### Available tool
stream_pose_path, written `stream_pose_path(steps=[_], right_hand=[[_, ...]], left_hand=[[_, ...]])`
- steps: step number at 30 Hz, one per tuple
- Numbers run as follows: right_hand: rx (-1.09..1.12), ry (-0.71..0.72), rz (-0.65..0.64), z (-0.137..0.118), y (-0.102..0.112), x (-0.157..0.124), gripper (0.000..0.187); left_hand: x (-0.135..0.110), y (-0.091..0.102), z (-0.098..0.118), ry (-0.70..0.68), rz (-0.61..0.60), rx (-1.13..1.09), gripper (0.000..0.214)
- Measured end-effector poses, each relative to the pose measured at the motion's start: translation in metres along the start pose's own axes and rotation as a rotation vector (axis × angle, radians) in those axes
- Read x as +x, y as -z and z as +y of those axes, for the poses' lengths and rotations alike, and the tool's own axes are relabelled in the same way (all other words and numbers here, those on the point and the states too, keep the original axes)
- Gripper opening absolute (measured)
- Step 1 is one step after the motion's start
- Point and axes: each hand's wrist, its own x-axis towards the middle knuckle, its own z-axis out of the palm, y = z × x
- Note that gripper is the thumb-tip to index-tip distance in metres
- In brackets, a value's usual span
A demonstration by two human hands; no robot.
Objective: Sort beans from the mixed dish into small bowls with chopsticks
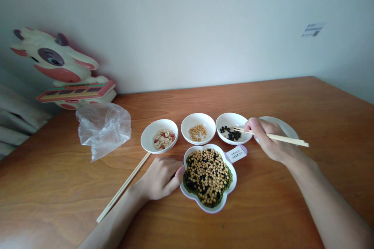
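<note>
My right hand (270,140) is closed on a pair of wooden chopsticks (288,138), whose tips reach into a small white bowl of black beans (233,127). My left hand (160,177) rests on the table with curled fingers, its thumb against the rim of a flower-shaped dish (209,206) heaped with mixed yellow, black and green beans. Left of the black beans stand a white bowl of yellow beans (198,127) and a white bowl of peanuts and pale seeds (159,136).
A loose pair of chopsticks (124,186) lies slanted on the wooden table (277,210) by my left wrist. A crumpled clear plastic bag (102,128) sits at the left, a cartoon cow toy (62,70) behind it. Another white dish (282,126) lies behind my right hand.
</note>
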Motion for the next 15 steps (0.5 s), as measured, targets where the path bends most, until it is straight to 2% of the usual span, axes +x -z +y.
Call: stream_pose_path(steps=[9,15], right_hand=[[0.004,0.115,0.083,0.0013,-0.0025,0.0016,0.048],[0.040,0.081,0.157,-0.0015,0.0034,-0.0018,0.050]], left_hand=[[-0.0011,0.0007,0.0013,0.008,-0.007,0.002,0.037],[-0.0010,0.0001,0.0010,0.010,-0.001,0.009,0.037]])
